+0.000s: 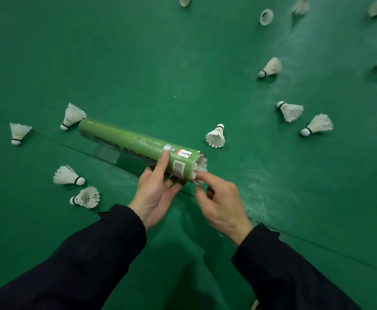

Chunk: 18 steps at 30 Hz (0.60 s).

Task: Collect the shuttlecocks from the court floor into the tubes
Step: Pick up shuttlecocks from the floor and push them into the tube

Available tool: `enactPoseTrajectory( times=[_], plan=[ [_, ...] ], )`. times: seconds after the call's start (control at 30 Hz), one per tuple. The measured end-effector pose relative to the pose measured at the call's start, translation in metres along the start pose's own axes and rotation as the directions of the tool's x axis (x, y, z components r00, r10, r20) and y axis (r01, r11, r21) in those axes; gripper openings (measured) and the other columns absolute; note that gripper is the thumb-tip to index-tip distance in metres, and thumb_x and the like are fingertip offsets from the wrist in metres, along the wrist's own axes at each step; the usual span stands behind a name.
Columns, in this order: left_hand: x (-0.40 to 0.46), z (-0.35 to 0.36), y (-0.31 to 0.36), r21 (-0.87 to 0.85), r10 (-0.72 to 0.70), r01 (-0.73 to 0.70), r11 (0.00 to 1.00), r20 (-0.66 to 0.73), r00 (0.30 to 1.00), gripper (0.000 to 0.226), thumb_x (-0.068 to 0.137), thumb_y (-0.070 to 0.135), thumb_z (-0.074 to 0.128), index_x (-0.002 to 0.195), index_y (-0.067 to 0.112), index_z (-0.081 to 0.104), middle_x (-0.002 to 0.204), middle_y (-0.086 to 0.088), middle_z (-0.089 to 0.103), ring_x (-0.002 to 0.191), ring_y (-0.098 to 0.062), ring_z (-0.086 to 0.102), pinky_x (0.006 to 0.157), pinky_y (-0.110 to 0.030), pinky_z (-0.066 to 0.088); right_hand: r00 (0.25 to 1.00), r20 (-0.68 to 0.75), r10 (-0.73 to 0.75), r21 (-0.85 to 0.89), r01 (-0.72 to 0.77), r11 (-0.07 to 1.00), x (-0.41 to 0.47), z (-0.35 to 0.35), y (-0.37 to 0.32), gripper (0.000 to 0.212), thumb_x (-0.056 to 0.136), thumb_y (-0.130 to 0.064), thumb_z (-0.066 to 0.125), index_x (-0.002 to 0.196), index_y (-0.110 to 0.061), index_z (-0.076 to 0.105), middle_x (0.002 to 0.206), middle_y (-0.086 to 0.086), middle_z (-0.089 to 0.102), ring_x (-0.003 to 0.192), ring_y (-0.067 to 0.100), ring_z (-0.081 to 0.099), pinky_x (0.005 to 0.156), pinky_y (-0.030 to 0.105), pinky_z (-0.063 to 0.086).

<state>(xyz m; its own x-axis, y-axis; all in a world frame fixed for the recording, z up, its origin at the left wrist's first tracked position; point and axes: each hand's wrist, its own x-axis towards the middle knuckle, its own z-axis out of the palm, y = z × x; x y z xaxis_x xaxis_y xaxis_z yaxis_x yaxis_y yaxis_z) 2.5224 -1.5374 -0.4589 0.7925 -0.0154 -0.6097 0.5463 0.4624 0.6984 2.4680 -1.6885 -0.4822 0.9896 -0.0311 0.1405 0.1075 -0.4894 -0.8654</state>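
White feather shuttlecocks (215,136) lie scattered across a green court floor (151,70), most on their sides, one standing on its feathers with the cork up; a thin dark seam (49,138) runs across the mat.

White feather shuttlecocks (216,136) loose on the floor: fourteen, five at left and nine at centre, top and right. One partial white shape (255,305) at the bottom edge. Shuttlecock in the tube mouth (200,165): one. Green cardboard tube (138,143): one. Dark sleeves (98,247): two.
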Motion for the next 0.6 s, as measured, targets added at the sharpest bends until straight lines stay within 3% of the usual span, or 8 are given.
enactPoseTrajectory(
  times=[0.1,0.17,0.23,0.33,0.4,0.43,0.5,0.6],
  plan=[
    [-0.007,0.001,-0.002,0.001,-0.014,0.014,1.0,0.071,0.997,0.057,0.102,0.036,0.06,0.148,0.003,0.05,0.139,-0.019,0.068,0.104,-0.022,0.074,0.08,-0.034,0.064,0.953,0.278,0.12,-0.077,-0.102,0.992,0.004,-0.004,-0.019,0.03,0.082,-0.011,0.056,0.11,-0.018,0.066,0.062,-0.021,0.055,0.057,0.005,0.049,0.06,0.016,0.037],
    [-0.01,-0.002,-0.007,0.008,-0.033,0.032,0.999,0.098,0.995,0.055,0.103,0.036,0.059,0.147,0.005,0.049,0.136,-0.018,0.07,0.104,-0.022,0.076,0.078,-0.032,0.064,0.907,0.363,0.213,-0.142,-0.172,0.975,0.013,0.001,-0.027,0.032,0.08,-0.029,0.05,0.107,-0.016,0.062,0.074,-0.006,0.067,0.068,0.019,0.063,0.067,0.031,0.05],
    [-0.01,-0.006,-0.01,0.0,-0.036,0.036,0.999,0.105,0.994,0.056,0.102,0.037,0.058,0.147,0.005,0.049,0.134,-0.017,0.071,0.104,-0.022,0.076,0.077,-0.033,0.064,0.881,0.394,0.262,-0.068,-0.256,0.964,0.017,0.009,-0.029,0.036,0.08,-0.033,0.049,0.11,-0.02,0.063,0.078,0.001,0.072,0.067,0.018,0.071,0.067,0.032,0.057],
    [-0.008,-0.011,-0.001,-0.042,-0.009,0.013,0.999,0.092,0.996,0.063,0.098,0.041,0.061,0.147,0.003,0.051,0.134,-0.019,0.07,0.096,-0.021,0.076,0.074,-0.033,0.064,0.961,0.183,0.208,0.143,-0.235,0.961,0.013,0.02,-0.025,0.03,0.084,-0.022,0.064,0.113,-0.027,0.068,0.089,-0.007,0.073,0.065,0.009,0.066,0.061,0.028,0.053],
    [-0.007,-0.014,0.005,-0.082,-0.004,0.011,0.997,0.076,0.997,0.066,0.094,0.043,0.064,0.145,0.002,0.054,0.128,-0.017,0.072,0.093,-0.019,0.075,0.075,-0.031,0.063,0.994,-0.021,0.108,0.101,-0.106,0.989,0.005,0.024,-0.02,0.024,0.086,-0.019,0.069,0.109,-0.027,0.07,0.095,-0.011,0.069,0.063,0.007,0.059,0.06,0.024,0.048],
    [-0.006,-0.014,0.005,-0.095,-0.006,0.013,0.995,0.072,0.997,0.067,0.093,0.044,0.064,0.145,0.002,0.054,0.125,-0.015,0.073,0.093,-0.019,0.074,0.076,-0.03,0.063,0.997,-0.037,0.071,0.073,-0.068,0.995,0.004,0.026,-0.019,0.02,0.088,-0.019,0.068,0.107,-0.025,0.07,0.095,-0.013,0.069,0.062,0.004,0.056,0.06,0.023,0.048],
    [-0.007,-0.011,0.002,-0.088,-0.012,0.019,0.996,0.073,0.997,0.069,0.093,0.043,0.065,0.146,0.002,0.051,0.122,-0.013,0.075,0.094,-0.02,0.075,0.075,-0.031,0.062,0.992,0.069,0.11,0.04,-0.113,0.993,0.008,0.028,-0.014,0.015,0.093,-0.021,0.063,0.106,-0.024,0.071,0.087,-0.012,0.071,0.061,0.0,0.057,0.062,0.033,0.054],
    [-0.003,-0.009,-0.009,-0.046,-0.025,0.029,0.999,0.095,0.995,0.058,0.103,0.039,0.059,0.146,0.002,0.043,0.107,-0.009,0.08,0.083,-0.019,0.077,0.062,-0.039,0.059,0.905,0.353,0.239,0.066,-0.279,0.958,0.022,0.024,-0.011,0.014,0.098,-0.026,0.058,0.1,-0.017,0.069,0.073,0.002,0.071,0.058,0.014,0.068,0.059,0.042,0.058]
  ],
)
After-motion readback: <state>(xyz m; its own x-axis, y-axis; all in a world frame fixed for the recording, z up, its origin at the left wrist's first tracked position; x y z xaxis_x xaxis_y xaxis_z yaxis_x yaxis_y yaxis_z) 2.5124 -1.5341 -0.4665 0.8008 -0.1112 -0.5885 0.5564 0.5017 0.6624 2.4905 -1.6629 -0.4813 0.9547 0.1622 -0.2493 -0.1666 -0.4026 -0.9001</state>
